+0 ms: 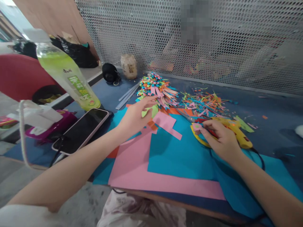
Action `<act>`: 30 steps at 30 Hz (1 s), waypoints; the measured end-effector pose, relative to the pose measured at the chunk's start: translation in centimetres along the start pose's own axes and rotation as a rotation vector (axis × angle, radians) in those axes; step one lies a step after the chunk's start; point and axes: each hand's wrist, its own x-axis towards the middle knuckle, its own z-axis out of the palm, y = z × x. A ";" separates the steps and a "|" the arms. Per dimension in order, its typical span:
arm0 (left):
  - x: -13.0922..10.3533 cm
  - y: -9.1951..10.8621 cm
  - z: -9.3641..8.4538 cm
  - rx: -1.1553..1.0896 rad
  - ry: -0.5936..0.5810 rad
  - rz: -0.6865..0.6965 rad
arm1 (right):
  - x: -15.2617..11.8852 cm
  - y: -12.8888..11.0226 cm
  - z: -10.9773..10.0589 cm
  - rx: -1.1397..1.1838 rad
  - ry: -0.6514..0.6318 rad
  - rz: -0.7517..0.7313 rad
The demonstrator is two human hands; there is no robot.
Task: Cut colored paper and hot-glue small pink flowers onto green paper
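Pink roll: small coiled paper piece (196,127), at the tips of my right hand (223,138), just above the blue sheet's far right part.
Right grip: closed, thumb and forefinger pinching the roll by its edge, probably so the coil doesn't spring loose and its face stays clear.
Left hand: my left hand (134,115) is loosely open, fingers apart from thumb, over the light green slips (153,111); contact unclear. Looks like a reach for paper.
Roll vs left hand: well apart, roll off to the right, pink slips (165,120) between.
Fringed pile: multicolored fringed paper (155,86), just beyond my left fingertips, likely set there to be in easy reach.
Blue sheet: (180,154) lying over a pink sheet (132,164), between my forearms; presumably stock kept close.
Scissors: (188,116) just beyond the roll, blades pointing away to the left; handy for the right hand, I'd guess.
Glue gun: yellow (239,130), on its side, partly behind my right hand, probably parked there for that hand.
Scraps: shredded bits (205,104) heaped past the scissors, seemingly out of the way.
Left edge: phone (81,130) and drink bottle (68,74), off to the side of the paper.
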 end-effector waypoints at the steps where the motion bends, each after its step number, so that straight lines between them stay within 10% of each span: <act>1: 0.1 -0.2 0.0 0.035 0.028 0.023 | 0.0 -0.1 0.0 -0.004 -0.002 -0.004; 15: -0.4 -0.8 -0.1 0.137 0.071 0.110 | 0.5 -0.6 -0.4 -0.016 0.108 0.046; 23: -0.9 -0.5 0.1 0.231 0.058 0.268 | 1.3 1.6 -2.4 -0.061 0.629 0.047; 30: -1.3 -0.4 0.5 0.230 0.040 0.297 | 1.4 1.9 -2.1 -0.259 0.556 -0.111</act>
